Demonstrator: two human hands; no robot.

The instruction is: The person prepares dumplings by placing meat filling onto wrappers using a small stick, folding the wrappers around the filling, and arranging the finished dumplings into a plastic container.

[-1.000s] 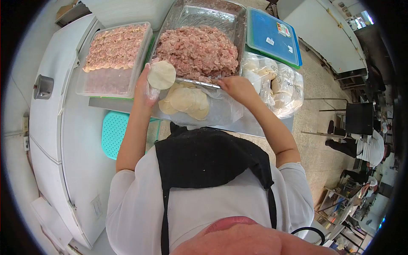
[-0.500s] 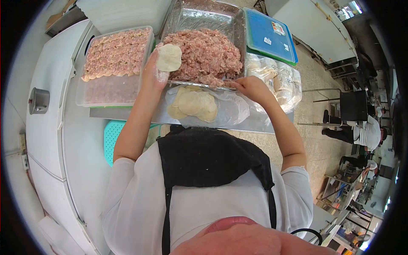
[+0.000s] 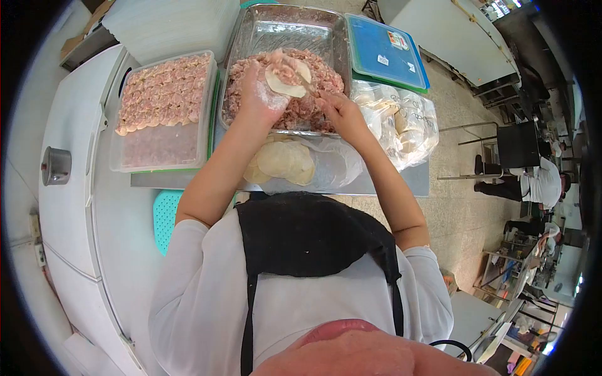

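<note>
My left hand (image 3: 263, 94), dusted with flour, holds a round dough wrapper (image 3: 280, 86) over the metal tray. Some ground meat lies on the wrapper. The fingers of my right hand (image 3: 342, 114) are closed around a narrow spatula-like utensil (image 3: 306, 86), whose tip reaches the meat on the wrapper; its handle is mostly hidden. Below both hands, a mound of ground meat (image 3: 326, 75) fills the near part of the metal tray (image 3: 282, 30). A stack of dough wrappers (image 3: 285, 163) lies on a plastic sheet (image 3: 338, 164) in front of the tray.
At left, a clear plastic container (image 3: 163, 150) holds rows of filled dumplings. Blue and green lids (image 3: 382, 53) and plastic-wrapped packages (image 3: 401, 122) sit at right. A turquoise perforated stool (image 3: 165, 219) stands below the metal table (image 3: 150, 180). Other people (image 3: 542, 182) are farther right.
My right hand has lifted the utensil with meat from the tray's near edge to the wrapper. My left hand has shifted right with the wrapper, which now carries meat.
</note>
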